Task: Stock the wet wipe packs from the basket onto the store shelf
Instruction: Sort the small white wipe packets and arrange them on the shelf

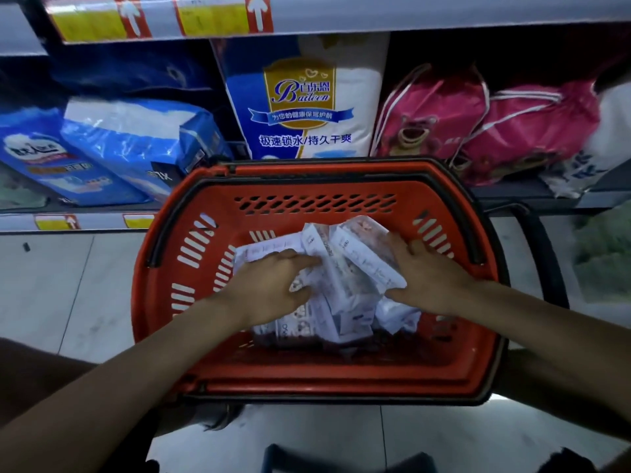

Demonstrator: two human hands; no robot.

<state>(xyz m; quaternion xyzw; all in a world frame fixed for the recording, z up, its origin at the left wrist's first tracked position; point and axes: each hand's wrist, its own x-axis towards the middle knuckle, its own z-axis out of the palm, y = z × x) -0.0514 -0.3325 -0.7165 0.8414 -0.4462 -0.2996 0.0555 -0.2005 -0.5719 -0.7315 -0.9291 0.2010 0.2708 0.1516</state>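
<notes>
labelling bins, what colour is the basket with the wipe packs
The basket is red with black handles; head view.
</notes>
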